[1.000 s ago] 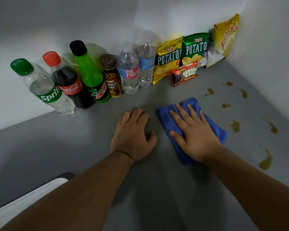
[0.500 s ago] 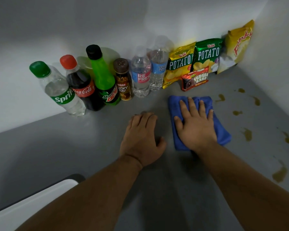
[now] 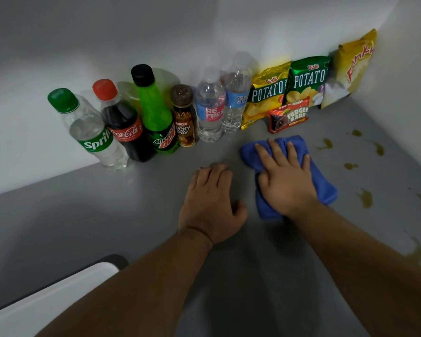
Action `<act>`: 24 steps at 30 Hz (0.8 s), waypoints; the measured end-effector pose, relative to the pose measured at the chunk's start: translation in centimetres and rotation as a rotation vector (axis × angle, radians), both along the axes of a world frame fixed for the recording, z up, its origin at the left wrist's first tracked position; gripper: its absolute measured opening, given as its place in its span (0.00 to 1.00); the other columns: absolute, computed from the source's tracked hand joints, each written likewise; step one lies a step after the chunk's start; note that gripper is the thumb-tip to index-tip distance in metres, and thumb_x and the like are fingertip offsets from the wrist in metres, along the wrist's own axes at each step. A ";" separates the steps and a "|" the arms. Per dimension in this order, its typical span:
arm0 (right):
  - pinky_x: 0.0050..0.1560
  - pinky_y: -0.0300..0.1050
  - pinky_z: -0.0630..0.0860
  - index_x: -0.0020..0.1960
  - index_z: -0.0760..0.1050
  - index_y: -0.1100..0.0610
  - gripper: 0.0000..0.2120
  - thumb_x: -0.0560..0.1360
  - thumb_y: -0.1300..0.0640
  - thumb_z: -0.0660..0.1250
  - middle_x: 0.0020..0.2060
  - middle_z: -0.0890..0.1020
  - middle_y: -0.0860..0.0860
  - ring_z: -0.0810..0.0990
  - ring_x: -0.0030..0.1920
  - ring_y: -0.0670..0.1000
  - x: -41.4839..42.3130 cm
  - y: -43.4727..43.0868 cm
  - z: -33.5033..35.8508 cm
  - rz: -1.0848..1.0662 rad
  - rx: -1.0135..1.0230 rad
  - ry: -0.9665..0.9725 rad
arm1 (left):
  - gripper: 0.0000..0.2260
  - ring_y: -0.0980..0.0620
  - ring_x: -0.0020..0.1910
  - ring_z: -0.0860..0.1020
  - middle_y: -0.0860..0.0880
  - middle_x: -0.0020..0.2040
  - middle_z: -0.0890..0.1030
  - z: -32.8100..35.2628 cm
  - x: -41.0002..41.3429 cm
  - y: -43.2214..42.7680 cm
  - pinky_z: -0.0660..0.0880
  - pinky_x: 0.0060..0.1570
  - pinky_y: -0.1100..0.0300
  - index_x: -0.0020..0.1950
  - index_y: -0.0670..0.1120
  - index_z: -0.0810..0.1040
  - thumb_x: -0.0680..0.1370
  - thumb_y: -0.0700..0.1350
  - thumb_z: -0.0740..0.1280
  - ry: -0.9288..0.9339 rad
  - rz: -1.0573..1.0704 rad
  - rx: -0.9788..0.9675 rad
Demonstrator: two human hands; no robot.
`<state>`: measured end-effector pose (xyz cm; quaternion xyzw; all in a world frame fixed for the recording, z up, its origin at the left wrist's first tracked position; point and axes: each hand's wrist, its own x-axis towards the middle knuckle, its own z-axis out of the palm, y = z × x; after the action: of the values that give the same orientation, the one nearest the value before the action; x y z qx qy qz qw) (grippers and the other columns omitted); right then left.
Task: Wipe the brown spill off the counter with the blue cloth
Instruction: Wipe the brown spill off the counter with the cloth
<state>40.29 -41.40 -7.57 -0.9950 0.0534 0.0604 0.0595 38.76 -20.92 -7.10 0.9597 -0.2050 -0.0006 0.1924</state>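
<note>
The blue cloth (image 3: 323, 183) lies bunched on the grey counter (image 3: 107, 215), just in front of the snack packs. My right hand (image 3: 283, 177) presses flat on top of it, fingers spread toward the back wall. My left hand (image 3: 210, 205) rests palm down on the bare counter just left of the cloth, holding nothing. Brown spill drops (image 3: 365, 197) are scattered to the right of the cloth, some near the right wall (image 3: 378, 149) and one larger patch (image 3: 416, 251) by my right forearm.
Along the back wall stand a Sprite bottle (image 3: 93, 132), Coca-Cola bottle (image 3: 123, 125), Mountain Dew bottle (image 3: 156, 113), a coffee bottle (image 3: 184, 117) and two water bottles (image 3: 210, 105). Snack bags (image 3: 267, 93) and a fudge bar pack (image 3: 288, 115) fill the corner. A white object (image 3: 46, 302) sits bottom left.
My right hand has pushed the cloth away from me toward the snack packs, and the cloth has bunched up. My left hand stays planted on the counter.
</note>
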 end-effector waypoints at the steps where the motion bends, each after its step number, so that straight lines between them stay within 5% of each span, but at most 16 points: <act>1: 0.79 0.71 0.42 0.84 0.49 0.41 0.29 0.83 0.43 0.49 0.85 0.50 0.50 0.45 0.83 0.63 0.2 1.0 0.0 -0.007 -0.004 0.010 | 0.28 0.42 0.70 0.71 0.45 0.72 0.74 0.0 0.0 0.0 0.67 0.75 0.43 0.69 0.44 0.73 0.73 0.58 0.66 -0.001 0.000 0.001; 10: 0.82 0.53 0.40 0.84 0.49 0.41 0.30 0.83 0.37 0.47 0.84 0.49 0.42 0.41 0.83 0.48 -4.6 -3.7 1.0 0.351 0.091 0.032 | 0.28 0.43 0.70 0.70 0.46 0.72 0.73 0.1 0.0 0.1 0.68 0.73 0.43 0.69 0.45 0.73 0.73 0.58 0.65 0.006 -0.017 0.001; 18: 0.82 0.60 0.43 0.84 0.51 0.46 0.28 0.86 0.42 0.49 0.84 0.52 0.48 0.46 0.84 0.54 -3.3 -2.2 0.4 0.144 0.070 -0.027 | 0.27 0.40 0.69 0.70 0.44 0.73 0.73 0.3 0.1 0.2 0.70 0.70 0.43 0.71 0.45 0.74 0.75 0.57 0.64 -0.003 -0.055 0.045; 24: 0.82 0.59 0.45 0.84 0.53 0.46 0.29 0.85 0.40 0.47 0.84 0.54 0.46 0.46 0.84 0.52 -11.3 -1.4 -0.4 0.172 0.108 -0.069 | 0.26 0.40 0.68 0.71 0.45 0.72 0.73 0.5 -0.1 0.1 0.71 0.68 0.43 0.70 0.46 0.75 0.75 0.57 0.64 -0.012 -0.049 0.056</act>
<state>28.94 -42.79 -7.97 -0.9927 -0.0378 0.0337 0.1096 38.68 -20.83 -6.59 0.9594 -0.2295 -0.0051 0.1640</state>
